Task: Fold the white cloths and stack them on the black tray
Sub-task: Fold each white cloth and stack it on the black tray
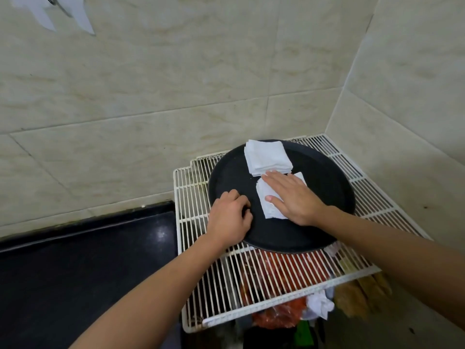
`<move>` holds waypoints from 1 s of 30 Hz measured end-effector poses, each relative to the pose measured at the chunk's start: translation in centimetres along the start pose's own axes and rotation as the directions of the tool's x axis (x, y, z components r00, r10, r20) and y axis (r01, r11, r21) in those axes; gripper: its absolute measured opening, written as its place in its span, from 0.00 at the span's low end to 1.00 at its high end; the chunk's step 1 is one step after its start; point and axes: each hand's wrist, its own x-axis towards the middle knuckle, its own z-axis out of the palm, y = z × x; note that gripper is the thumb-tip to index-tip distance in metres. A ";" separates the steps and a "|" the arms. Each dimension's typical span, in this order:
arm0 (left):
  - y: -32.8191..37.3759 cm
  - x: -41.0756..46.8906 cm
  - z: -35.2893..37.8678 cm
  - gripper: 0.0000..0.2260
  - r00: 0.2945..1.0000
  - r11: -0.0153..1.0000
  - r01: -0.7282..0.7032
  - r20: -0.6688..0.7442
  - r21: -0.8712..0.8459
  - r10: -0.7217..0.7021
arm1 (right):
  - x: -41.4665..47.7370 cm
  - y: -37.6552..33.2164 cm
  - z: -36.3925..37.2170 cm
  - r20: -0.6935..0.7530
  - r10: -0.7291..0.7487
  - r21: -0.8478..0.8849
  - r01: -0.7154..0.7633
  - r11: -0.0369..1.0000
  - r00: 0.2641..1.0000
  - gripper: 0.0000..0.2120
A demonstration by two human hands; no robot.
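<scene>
Head view. The black tray point(324, 182) sits on a white wire rack point(191, 187), toward the rack's far edge; a dark bench point(75, 273) adjoins the rack's left edge.

1. Stack of folded white cloths point(268, 157): at the tray's far rim, squared up.
2. Single white cloth point(268, 210): lies flat at the tray's centre, just on the near side of the stack. Its long axis runs from the near rim toward the far rim, so it points at the stack.
3. Right hand point(294, 197): laid palm-down on the single cloth, fingers point(273, 178) straight and released, pressing it flat. The fingertips reach the stack's near edge.
4. Left hand point(230, 217): at the tray's left rim, fingers curled. Whether they grasp the rim cannot be told.

Judgement: the stack lies directly ahead of the right fingertips, and the right hand is nearer to it. The cloth should therefore travel forward along its own long axis onto the stack.
</scene>
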 end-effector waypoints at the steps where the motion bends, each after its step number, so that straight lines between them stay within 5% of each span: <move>1: 0.0 0.1 0.0 0.08 1.000 1.000 -0.004 0.012 -0.001 0.004 | 0.0 0.0 -0.1 0.004 0.003 0.004 -0.003 1.000 1.000 0.28; 4: 0.3 -0.1 -0.6 0.08 0.999 1.000 -0.021 0.036 -0.020 0.021 | -0.4 -0.1 -0.5 -0.006 0.012 0.054 -0.012 0.998 1.000 0.28; 9: -0.5 -2.3 -4.5 0.07 0.997 1.000 0.029 -0.066 0.009 -0.028 | -0.8 -1.8 -3.9 -0.239 0.009 0.056 0.004 0.998 0.971 0.22; 16: -3.5 -13.5 -10.4 0.07 0.931 0.930 0.350 -0.147 0.107 -0.334 | -0.2 -11.2 -5.4 -0.372 -0.193 0.118 0.253 0.960 0.908 0.15; 24: -7.7 -36.7 -16.9 0.07 0.677 0.621 0.717 -0.104 0.316 -0.729 | -3.4 -31.3 0.5 -0.253 -0.507 0.231 0.560 0.795 0.824 0.14; 30: -11.4 -49.9 -22.0 0.04 0.446 0.394 0.886 -0.219 0.246 -0.868 | -5.3 -45.7 3.0 -0.115 -0.696 0.186 0.703 0.686 0.709 0.15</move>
